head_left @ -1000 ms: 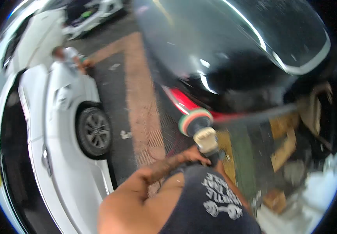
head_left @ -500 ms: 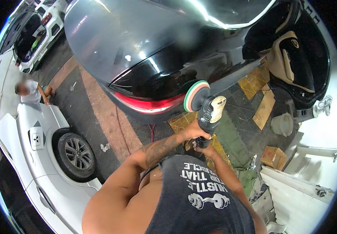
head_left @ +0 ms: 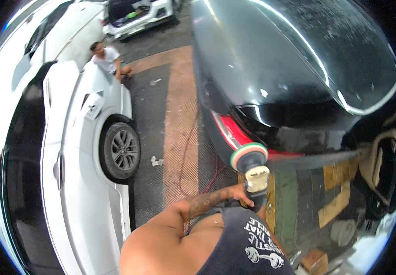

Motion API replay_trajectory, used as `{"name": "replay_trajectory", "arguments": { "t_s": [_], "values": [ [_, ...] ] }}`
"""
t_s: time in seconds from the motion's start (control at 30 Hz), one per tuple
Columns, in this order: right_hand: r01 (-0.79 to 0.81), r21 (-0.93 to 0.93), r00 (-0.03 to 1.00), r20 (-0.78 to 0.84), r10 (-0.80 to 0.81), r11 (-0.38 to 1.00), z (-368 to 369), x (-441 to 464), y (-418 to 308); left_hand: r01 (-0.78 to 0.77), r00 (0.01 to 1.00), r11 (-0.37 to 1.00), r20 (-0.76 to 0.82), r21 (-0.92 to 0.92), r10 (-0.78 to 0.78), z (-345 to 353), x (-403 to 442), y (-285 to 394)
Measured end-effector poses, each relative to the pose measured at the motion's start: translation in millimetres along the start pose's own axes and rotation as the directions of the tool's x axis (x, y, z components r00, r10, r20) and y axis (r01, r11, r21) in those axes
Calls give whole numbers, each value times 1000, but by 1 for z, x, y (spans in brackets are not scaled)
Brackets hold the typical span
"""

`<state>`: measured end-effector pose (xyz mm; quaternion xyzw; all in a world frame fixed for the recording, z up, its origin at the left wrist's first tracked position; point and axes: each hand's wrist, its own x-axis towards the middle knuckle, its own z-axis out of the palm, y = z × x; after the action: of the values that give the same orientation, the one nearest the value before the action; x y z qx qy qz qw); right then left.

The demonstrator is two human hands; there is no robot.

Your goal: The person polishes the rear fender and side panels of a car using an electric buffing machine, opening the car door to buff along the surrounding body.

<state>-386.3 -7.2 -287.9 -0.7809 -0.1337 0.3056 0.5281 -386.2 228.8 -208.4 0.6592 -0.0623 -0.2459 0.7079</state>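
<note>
My left hand (head_left: 243,194) is closed around the body of a cordless-looking polisher (head_left: 256,179), in front of my chest. The polisher has a black body with a cream panel. Its round pad (head_left: 249,155), edged in green and orange, faces the dark car's rear corner, by the red tail light (head_left: 229,130); I cannot tell whether it touches. Of my right hand (head_left: 262,211) only a sliver shows below the tool's end; its fingers are hidden. Dull, hazy patches show on the dark car's panel (head_left: 244,78).
A white car (head_left: 81,151) with a dark wheel (head_left: 122,149) stands at the left. Beside its far end crouches another person (head_left: 108,59). Behind is a white car with its tailgate up (head_left: 138,18). A red hose (head_left: 184,169) crosses the floor; a cardboard box (head_left: 315,262) sits at lower right.
My view has swung left, so the cars and the other person appear farther right. The polisher now points more straight ahead, its pad lower in view. My right hand has become mostly hidden.
</note>
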Motion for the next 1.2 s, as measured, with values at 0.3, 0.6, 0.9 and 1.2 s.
{"name": "replay_trajectory", "arguments": {
  "t_s": [0.3, 0.6, 0.9, 1.2],
  "values": [
    [15, -328, 999, -27, -26, 945, -19, -8, -45, -75, 993, 984, 83, -158, 89, 1, 24, -39],
    [11, -483, 994, -86, -60, 876, -33, -31, -56, -236, 935, 822, 109, -517, 337, -3, -3, 0],
    [73, -583, 974, -132, -183, 809, -22, -23, -140, -396, 858, 680, 17, -617, 514, -37, -13, 31],
    [-27, -585, 991, -125, -57, 811, -39, -46, -136, -407, 870, 685, -29, -604, 492, -17, -9, 30]
  ]
}}
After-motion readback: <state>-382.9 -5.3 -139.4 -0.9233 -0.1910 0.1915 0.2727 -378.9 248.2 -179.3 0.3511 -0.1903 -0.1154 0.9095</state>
